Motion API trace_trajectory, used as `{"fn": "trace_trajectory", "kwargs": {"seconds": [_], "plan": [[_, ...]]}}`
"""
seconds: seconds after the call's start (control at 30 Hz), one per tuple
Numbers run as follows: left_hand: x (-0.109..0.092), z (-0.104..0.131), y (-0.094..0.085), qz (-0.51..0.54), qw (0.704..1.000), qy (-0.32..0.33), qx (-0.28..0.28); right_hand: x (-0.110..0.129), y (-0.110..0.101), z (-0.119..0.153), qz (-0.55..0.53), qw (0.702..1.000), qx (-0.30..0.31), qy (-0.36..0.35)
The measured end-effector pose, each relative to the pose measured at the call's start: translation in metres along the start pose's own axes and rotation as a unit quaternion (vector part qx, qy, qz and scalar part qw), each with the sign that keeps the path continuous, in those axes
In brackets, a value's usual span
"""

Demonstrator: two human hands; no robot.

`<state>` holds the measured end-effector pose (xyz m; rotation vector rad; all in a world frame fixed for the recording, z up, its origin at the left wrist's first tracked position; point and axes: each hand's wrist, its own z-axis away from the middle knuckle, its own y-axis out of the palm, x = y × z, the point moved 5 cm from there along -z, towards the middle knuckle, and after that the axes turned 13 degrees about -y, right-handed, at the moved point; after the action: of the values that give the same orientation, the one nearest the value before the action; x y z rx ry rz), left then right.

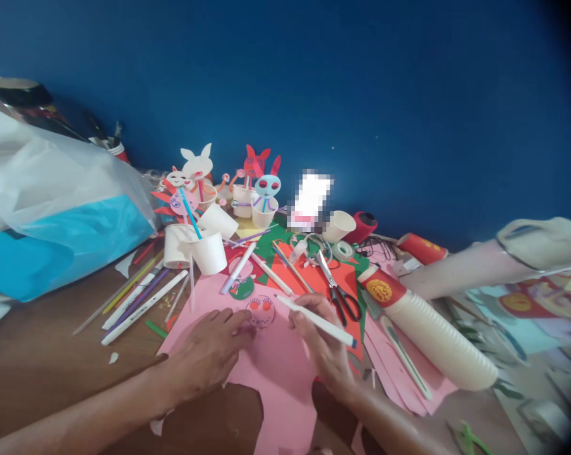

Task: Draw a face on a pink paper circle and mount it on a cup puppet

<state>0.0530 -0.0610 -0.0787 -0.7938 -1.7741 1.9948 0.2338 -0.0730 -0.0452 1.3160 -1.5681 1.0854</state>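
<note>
Head view: the right hand [324,338] pinches a white marker [324,323]; the left hand [212,344], loosely spread, rests on pink paper [285,360].

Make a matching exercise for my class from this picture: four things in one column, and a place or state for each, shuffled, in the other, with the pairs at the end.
Column one
1. Scissors
2. Left hand
3. Stacked paper cups
4. Right hand

Column two
A. Lying on their side
B. Holding a white marker
C. On the orange paper
D. At the left edge of the drawn face

Pairs: 1-C, 2-D, 3-A, 4-B
</note>
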Motion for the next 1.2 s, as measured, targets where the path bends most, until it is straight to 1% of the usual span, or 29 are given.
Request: {"fn": "trace_trajectory", "kwargs": {"seconds": [0.13, 0.2, 0.33, 0.43, 0.53, 0.6, 0.73, 0.8, 0.93, 1.03, 1.2], "plan": [[0.000, -0.002, 0.005, -0.009, 1.000, 0.002, -0.002, 0.034, 0.001, 0.011, -0.035, 0.994, 0.003, -0.103], [0.001, -0.002, 0.006, -0.007, 1.000, 0.001, -0.002, 0.037, 0.000, 0.012, -0.039, 0.994, -0.005, -0.107], [0.002, -0.002, 0.006, 0.021, 1.000, 0.015, -0.016, 0.026, -0.006, 0.003, -0.043, 0.997, -0.052, -0.038], [0.003, -0.001, 0.007, 0.036, 0.999, 0.023, -0.032, 0.021, -0.007, -0.003, -0.067, 0.995, -0.070, -0.020], [0.004, 0.000, 0.009, 0.034, 0.998, 0.025, -0.037, 0.015, -0.001, -0.002, -0.078, 0.996, -0.049, -0.015], [0.005, 0.000, 0.010, 0.024, 0.999, 0.016, -0.038, 0.007, 0.006, -0.001, -0.072, 0.997, -0.028, -0.015], [0.006, 0.000, 0.011, 0.008, 0.999, 0.001, -0.031, -0.013, 0.014, 0.002, -0.004, 1.000, 0.001, -0.024], [0.006, 0.000, 0.011, 0.001, 1.000, 0.005, -0.028, -0.019, 0.016, 0.002, 0.016, 0.999, 0.015, -0.024], [0.005, 0.002, 0.012, -0.007, 0.999, 0.027, -0.045, -0.025, 0.020, 0.002, 0.008, 0.999, 0.045, 0.018], [0.005, 0.002, 0.012, -0.010, 0.998, 0.017, -0.067, -0.030, 0.019, 0.004, 0.036, 0.998, 0.044, 0.041], [0.004, 0.002, 0.011, -0.018, 0.998, 0.019, -0.063, -0.039, 0.016, 0.006, 0.049, 0.998, 0.023, 0.040]]}}
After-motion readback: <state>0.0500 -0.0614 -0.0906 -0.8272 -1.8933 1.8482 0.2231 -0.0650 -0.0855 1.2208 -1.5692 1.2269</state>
